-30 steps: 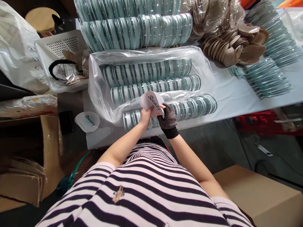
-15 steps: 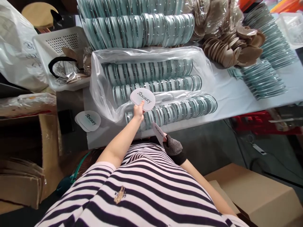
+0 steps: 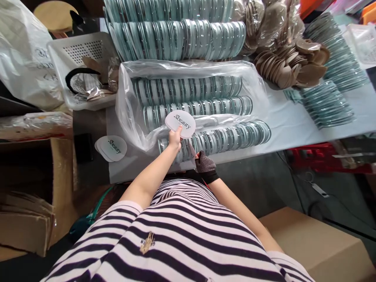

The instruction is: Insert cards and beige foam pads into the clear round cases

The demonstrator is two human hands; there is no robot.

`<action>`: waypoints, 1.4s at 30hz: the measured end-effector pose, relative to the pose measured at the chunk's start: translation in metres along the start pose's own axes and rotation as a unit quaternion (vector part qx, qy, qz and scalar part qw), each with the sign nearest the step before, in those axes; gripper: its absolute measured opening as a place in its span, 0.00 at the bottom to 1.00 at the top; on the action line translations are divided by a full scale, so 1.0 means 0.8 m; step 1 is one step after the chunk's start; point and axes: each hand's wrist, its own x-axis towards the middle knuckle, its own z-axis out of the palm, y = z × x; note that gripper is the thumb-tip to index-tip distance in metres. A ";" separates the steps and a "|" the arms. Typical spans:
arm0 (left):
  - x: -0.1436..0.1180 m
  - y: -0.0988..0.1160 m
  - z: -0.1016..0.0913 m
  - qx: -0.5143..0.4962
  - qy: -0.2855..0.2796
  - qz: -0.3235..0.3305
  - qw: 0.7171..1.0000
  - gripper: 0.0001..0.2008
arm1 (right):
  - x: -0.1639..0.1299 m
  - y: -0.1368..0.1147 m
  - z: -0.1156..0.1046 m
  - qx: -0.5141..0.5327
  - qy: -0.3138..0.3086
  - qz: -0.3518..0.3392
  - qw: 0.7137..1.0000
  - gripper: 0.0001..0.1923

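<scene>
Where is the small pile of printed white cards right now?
In the head view, the pile of white cards lies at the near left corner of the table, left of the left hand and just below the white basket.

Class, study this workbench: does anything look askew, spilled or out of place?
Yes. The brown discs have spilled from their torn clear bag into a loose heap on the table, unlike the neat rows of round mirrors.
</scene>
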 end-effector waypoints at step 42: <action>0.004 0.016 -0.023 -0.064 -0.088 -0.039 0.993 0.16 | 0.043 -0.025 0.008 0.768 -0.252 0.140 0.571 0.22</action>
